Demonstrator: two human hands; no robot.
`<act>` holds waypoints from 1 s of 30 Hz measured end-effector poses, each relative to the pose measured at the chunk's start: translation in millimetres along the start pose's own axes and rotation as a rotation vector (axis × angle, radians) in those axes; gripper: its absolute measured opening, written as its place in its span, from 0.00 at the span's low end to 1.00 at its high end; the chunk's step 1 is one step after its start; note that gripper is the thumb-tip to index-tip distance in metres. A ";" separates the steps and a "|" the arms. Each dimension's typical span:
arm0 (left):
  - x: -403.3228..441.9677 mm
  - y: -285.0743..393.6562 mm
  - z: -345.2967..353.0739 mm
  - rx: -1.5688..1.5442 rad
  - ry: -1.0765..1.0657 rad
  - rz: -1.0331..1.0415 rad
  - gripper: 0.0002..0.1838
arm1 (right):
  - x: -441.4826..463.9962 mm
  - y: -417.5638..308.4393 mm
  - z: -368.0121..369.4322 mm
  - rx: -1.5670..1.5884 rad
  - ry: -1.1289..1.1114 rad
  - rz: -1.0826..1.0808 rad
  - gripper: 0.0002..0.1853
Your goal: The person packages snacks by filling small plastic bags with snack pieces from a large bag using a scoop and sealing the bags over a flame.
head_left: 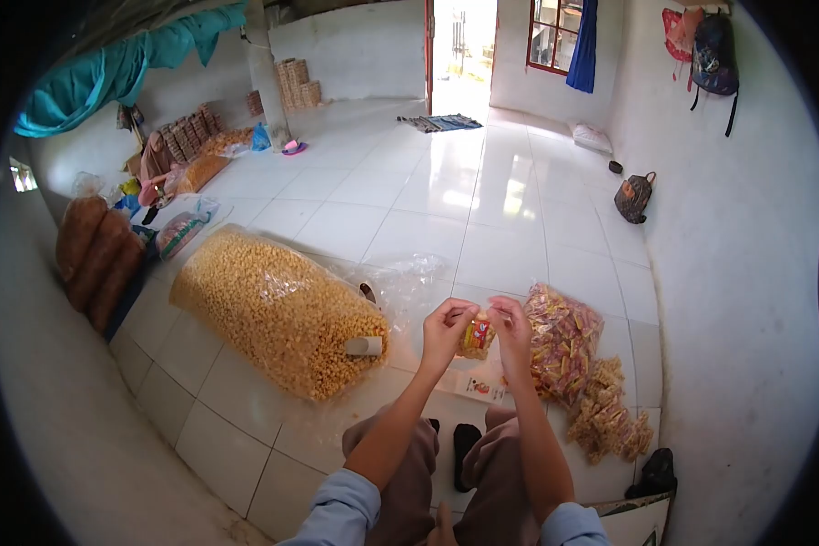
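A small clear snack packet (476,338) with a red and yellow label hangs between my two hands, with pale snack pieces showing inside. My left hand (448,328) pinches its upper left edge. At its upper right edge, my right hand (511,329) has its fingers closed too. Below the hands, a white printed packet or box (480,388) lies on the floor. To the left spreads a big clear sack of yellow snack pieces (264,305), with a white scoop (364,346) at its mouth. On the right rests a plastic bag of labelled packets (560,332), beside a pile of filled clear packets (610,414).
A person (157,168) sits at the far left near stacked goods (187,135). Tall brown sacks (91,246) stand along the left wall. A backpack (634,197) leans on the right wall; a dark bag (655,473) lies by my right. A mat (441,123) lies before the doorway.
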State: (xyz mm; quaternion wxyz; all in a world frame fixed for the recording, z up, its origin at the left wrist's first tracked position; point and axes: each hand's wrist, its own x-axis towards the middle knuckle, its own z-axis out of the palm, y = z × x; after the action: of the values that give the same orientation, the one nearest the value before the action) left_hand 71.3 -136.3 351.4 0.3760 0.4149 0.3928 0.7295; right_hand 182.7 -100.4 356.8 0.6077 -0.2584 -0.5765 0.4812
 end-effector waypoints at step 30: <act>-21.7 -87.3 162.7 -0.257 0.132 -0.504 0.08 | -25.6 -4.9 -158.7 -0.528 0.206 0.238 0.20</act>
State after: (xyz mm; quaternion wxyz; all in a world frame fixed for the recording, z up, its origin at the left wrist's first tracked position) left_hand 245.4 -77.1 323.8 0.5687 0.2048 0.4114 0.6822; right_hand 338.1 -86.8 317.5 0.5142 -0.5205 -0.5827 0.3537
